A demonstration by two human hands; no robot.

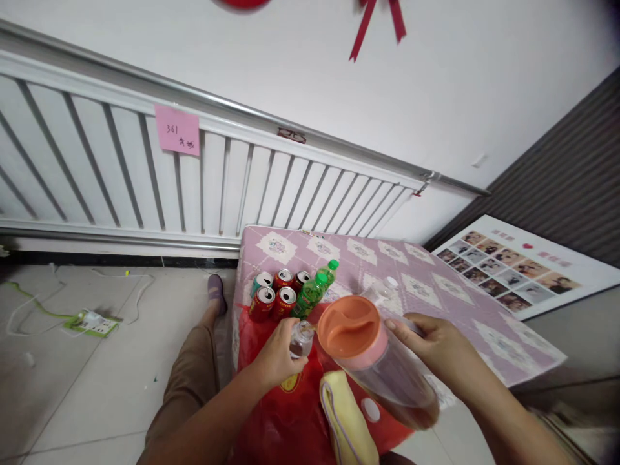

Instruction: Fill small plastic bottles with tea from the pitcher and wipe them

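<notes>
My left hand [275,356] is wrapped round a small clear bottle [301,341] with its open mouth up. My right hand [433,339] grips the handle of a clear pitcher [397,381] with an orange lid [349,323] and brown liquid inside. The pitcher is tipped left, its spout close to the bottle's mouth. I cannot clearly tell whether liquid is flowing. Below them, a folded yellow cloth [346,413] and a white cap [371,409] lie on a red plastic sheet [305,413].
Several opened drink cans [264,303] stand beside two green bottles [310,294] on the table's patterned pink cloth [358,248]. A clear bottle with a white cap [390,283] is behind the pitcher. A white radiator [213,174] runs along the wall; a photo board [523,268] leans at right.
</notes>
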